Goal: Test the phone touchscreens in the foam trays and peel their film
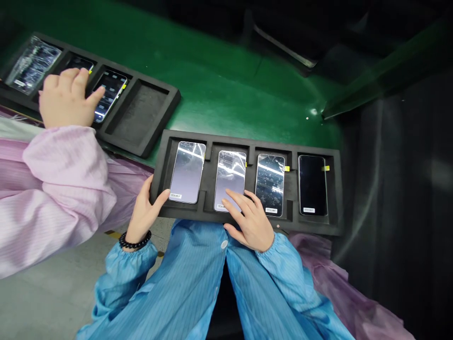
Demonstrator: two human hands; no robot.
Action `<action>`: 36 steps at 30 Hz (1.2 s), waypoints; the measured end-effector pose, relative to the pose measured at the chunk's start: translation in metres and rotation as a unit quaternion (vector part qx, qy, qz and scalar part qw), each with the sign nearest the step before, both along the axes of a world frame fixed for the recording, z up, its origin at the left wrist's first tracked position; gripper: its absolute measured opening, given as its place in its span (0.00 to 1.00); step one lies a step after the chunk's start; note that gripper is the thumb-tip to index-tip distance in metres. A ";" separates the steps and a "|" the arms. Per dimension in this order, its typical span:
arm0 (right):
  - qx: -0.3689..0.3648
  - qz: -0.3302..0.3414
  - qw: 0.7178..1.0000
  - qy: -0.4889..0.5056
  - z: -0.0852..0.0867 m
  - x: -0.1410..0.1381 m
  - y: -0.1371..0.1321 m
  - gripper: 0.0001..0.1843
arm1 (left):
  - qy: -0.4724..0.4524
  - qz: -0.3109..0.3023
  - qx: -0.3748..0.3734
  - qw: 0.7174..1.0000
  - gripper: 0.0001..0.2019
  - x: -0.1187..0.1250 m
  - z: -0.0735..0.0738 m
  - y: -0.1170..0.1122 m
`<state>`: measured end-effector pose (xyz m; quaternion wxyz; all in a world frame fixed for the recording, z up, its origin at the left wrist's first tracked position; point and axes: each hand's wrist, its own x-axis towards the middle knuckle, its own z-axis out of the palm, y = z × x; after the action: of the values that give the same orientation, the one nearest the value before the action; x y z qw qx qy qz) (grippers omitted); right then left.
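Note:
A black foam tray (pixel 249 141) lies in front of me with several phones in its slots. My left hand (pixel 146 212) grips the tray's left end, its thumb by the lower corner of the leftmost phone (pixel 187 172), whose screen is lit pale. Over the lower part of the second phone (pixel 231 172), also lit pale, my right hand (pixel 249 219) rests with fingers apart. Farther right are a third phone (pixel 270 184) showing dark spots and a fourth phone (pixel 313 184) with a black screen. White labels mark their lower ends, and yellow tabs show on their right sides.
At left, a co-worker's hand (pixel 69 97) in a pink sleeve reaches over another black tray (pixel 161 137) holding phones and a plastic-wrapped item (pixel 33 63). Both trays lie on a green tabletop (pixel 226 94). A dark curtain (pixel 399 189) hangs at right.

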<state>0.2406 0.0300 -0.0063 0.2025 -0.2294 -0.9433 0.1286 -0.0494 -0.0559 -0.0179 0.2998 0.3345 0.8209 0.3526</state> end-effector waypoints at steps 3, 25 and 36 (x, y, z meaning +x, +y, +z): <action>0.003 -0.002 1.000 -0.022 0.001 -0.001 0.000 0.21 | 0.059 -0.016 -0.021 0.998 0.39 0.001 0.001 0.001; 0.001 -0.005 1.000 -0.006 0.003 -0.001 0.001 0.25 | 0.030 -0.026 -0.025 0.999 0.37 -0.001 -0.001 -0.007; -0.010 0.007 1.000 0.003 0.003 -0.001 0.001 0.24 | 0.053 -0.044 -0.006 0.998 0.34 0.000 0.000 -0.008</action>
<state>0.2398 0.0309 -0.0036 0.2019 -0.2244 -0.9430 0.1404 -0.0494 -0.0639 -0.0178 0.2733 0.3871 0.8219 0.3161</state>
